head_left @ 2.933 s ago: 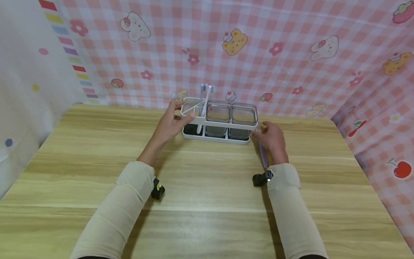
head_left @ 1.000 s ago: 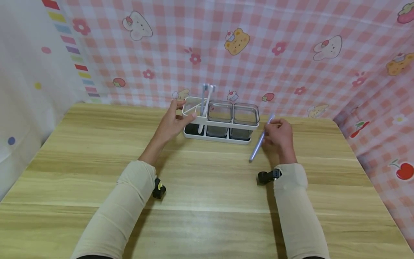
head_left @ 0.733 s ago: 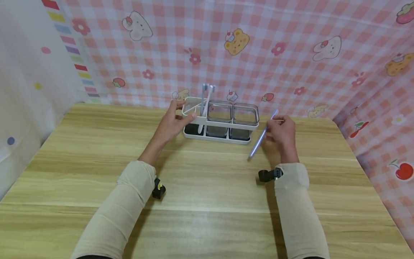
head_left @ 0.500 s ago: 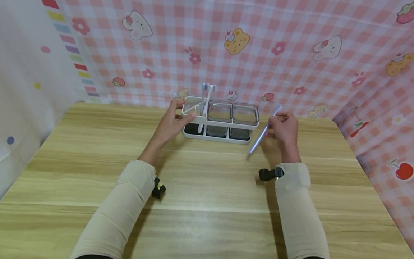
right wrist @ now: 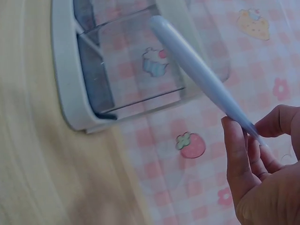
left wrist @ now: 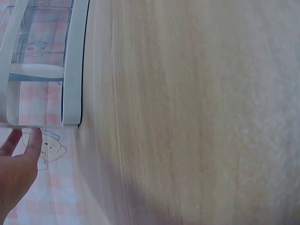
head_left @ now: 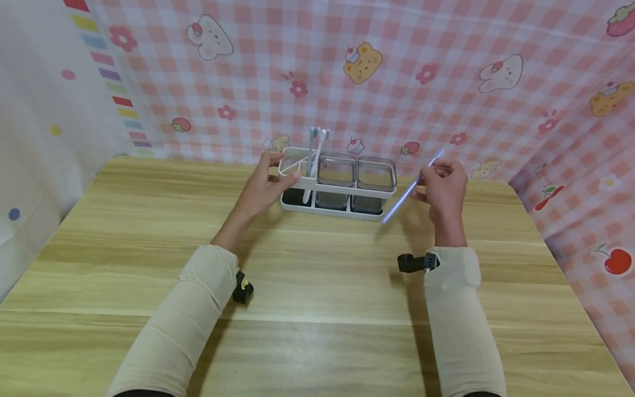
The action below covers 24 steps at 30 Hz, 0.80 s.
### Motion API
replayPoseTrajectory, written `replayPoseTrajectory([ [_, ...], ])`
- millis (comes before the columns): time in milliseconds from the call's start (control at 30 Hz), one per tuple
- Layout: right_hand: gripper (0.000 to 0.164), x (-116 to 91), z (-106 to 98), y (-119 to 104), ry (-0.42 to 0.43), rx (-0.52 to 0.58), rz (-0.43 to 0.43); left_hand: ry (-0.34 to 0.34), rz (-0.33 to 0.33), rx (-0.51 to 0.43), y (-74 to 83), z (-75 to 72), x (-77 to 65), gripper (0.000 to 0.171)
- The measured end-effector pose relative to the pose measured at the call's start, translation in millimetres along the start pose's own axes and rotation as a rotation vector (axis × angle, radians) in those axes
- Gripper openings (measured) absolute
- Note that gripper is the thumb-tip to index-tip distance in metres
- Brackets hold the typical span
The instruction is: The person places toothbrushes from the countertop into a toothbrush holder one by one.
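A white toothbrush holder (head_left: 342, 213) with two clear square cups (head_left: 375, 175) stands at the back of the table. Two toothbrushes (head_left: 318, 151), one bluish and one white, stand upright in its left part. My left hand (head_left: 260, 187) holds the holder's left end, thumb on the front rim and fingers at the far side. To the right of the holder, my right hand (head_left: 446, 190) pinches a purple toothbrush (head_left: 408, 196) between thumb and fingers. It slants in the air, handle end down toward the holder; in the right wrist view the handle (right wrist: 197, 70) crosses before the cup.
The wooden table (head_left: 307, 309) stretches toward me in front of the holder. Pink checked cloth (head_left: 248, 71) hangs close behind the holder and along the right side. White cloth (head_left: 35, 165) hangs at the left. A small black camera (head_left: 242, 288) sits at my left wrist.
The purple toothbrush, earlier low beside the holder's right end, is now pinched in my right hand. That hand has lifted it up and to the right. My left hand stays on the holder.
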State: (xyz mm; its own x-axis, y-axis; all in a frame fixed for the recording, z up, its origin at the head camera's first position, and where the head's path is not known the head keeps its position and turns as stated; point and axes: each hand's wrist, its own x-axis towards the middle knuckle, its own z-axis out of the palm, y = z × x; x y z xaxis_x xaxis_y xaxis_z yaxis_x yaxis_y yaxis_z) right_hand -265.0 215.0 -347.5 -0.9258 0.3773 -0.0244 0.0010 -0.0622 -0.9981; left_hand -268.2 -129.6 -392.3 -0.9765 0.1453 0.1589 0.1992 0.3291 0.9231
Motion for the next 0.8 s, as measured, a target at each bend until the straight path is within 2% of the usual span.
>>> replayPoseTrajectory([
  [100,0.020,-2,2,-6,0.004,0.041,-0.033,-0.001,-0.001,0.004,0.1,-0.2,0.1,0.068],
  [300,0.017,-5,6,-13,0.026,0.031,-0.081,-0.001,-0.009,0.007,0.3,-0.8,-0.4,0.068],
  [800,0.018,-9,16,-23,0.058,0.101,-0.147,0.007,-0.022,0.022,-0.4,0.1,-1.2,0.068],
])
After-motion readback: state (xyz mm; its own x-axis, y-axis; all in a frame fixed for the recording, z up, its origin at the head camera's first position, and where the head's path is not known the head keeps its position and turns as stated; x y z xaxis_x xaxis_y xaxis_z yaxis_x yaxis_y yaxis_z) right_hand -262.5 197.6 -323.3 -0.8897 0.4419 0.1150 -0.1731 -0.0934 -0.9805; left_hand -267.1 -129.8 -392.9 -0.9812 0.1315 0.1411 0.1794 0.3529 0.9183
